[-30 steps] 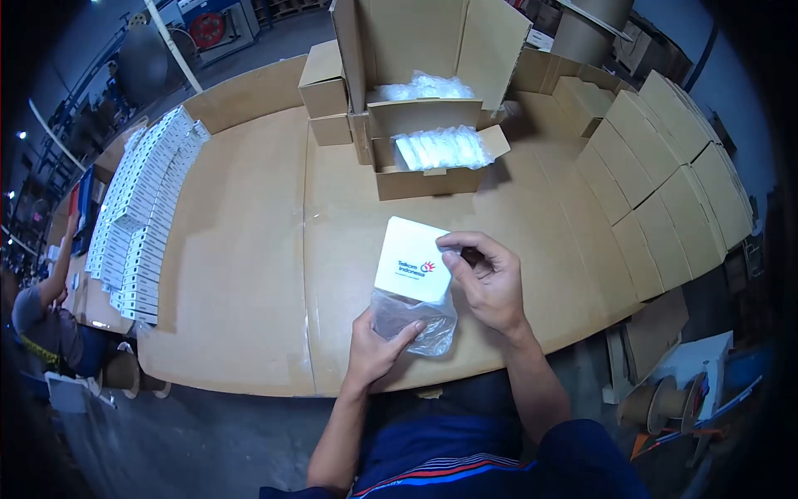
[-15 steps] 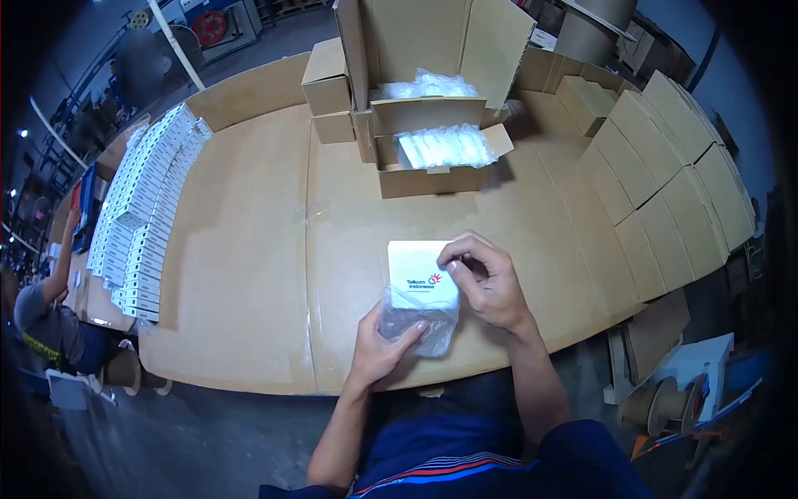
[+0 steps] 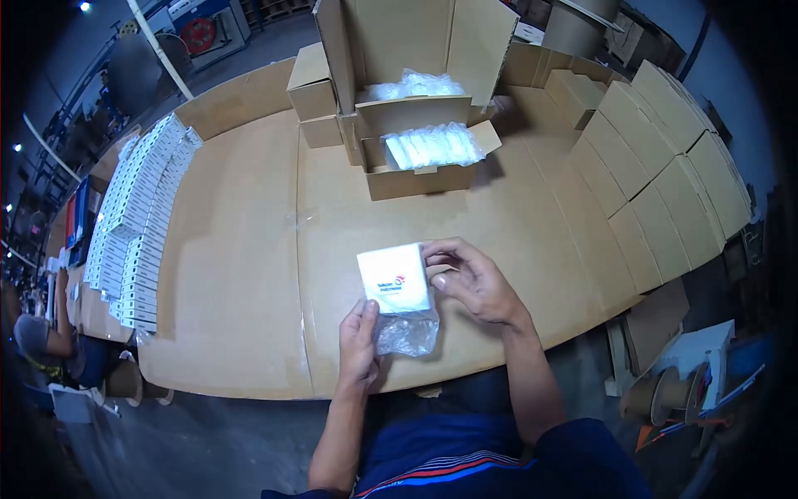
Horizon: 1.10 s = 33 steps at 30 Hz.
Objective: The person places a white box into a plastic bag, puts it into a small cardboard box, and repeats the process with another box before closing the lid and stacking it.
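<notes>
Tabletop (image 3: 241, 266): evenly lit, cool; I see soft shading at the far right corner
Front carton (image 3: 420, 185): shadow to its right
White box (image 3: 391, 274): bright, its print slightly blurred to me
Ceiling lamp (image 3: 85, 7): small, glaring
Picture rim: dark vignette, fisheye bending the tabletop's near edge

Reads "Telkom Indonesia" on the upper face of the white box (image 3: 386, 297), set in two lines of small, dark, blurred letters, with a red mark (image 3: 401, 280) just beside them. Also shows tiny dark print on the stacked small white boxes (image 3: 141, 191) at the left, too small to make out.
</notes>
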### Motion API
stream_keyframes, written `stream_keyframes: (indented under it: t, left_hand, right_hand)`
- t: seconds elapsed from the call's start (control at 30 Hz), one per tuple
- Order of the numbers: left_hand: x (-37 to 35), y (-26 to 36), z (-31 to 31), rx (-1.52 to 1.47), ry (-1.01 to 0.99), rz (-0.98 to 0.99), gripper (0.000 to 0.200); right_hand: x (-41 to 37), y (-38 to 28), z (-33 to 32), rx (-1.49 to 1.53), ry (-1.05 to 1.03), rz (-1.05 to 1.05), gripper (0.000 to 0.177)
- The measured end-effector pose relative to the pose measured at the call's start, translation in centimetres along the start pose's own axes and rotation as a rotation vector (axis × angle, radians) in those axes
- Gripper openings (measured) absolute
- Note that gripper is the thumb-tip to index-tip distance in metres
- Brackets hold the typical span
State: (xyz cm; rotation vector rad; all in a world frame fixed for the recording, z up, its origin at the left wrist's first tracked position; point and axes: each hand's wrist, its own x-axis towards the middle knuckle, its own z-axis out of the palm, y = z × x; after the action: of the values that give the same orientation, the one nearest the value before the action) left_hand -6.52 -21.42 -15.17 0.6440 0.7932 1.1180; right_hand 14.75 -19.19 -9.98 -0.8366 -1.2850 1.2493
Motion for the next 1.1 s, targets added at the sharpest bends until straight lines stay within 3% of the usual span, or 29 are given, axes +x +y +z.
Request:
stream_keyframes:
  t: [0.13,0.4,0.6,0.7,0.73,0.87,0.9,1.1]
  left_hand:
    - [0.7,-0.5,-1.3,-0.004,0.018,0.025,0.042]
    - [1.3,0.2,-1.1,0.015,-0.034,0.141,0.044]
    - [2.2,-0.3,-3.3,0.084,-0.148,0.258,0.05]
    - [3.4,1.2,-2.4,0.378,-0.197,0.415,0.053]
    - [3.2,1.4,-2.1,0.331,-0.205,0.369,0.053]
    - [3.2,1.7,-1.9,0.344,-0.175,0.42,0.052]
    - [3.2,1.6,-1.9,0.347,-0.173,0.451,0.052]
    - [2.8,1.7,-1.0,0.43,-0.113,0.514,0.05]
  right_hand:
    - [-1.6,1.9,-0.1,0.071,0.011,0.165,0.033]
    - [-1.9,3.1,0.7,0.088,0.096,0.123,0.011]
    - [-0.9,1.4,0.2,-0.125,-0.008,-0.159,0.01]
    - [0.3,1.4,-0.2,-0.126,-0.027,-0.22,0.01]
    - [0.7,1.7,-0.3,-0.129,-0.034,-0.254,0.009]
    - [0.9,1.4,-0.3,0.042,0.0,-0.197,0.003]
    - [1.1,1.3,-0.7,-0.163,-0.043,-0.212,0.002]
    - [0.6,0.6,-0.3,-0.071,0.007,-0.092,0.007]
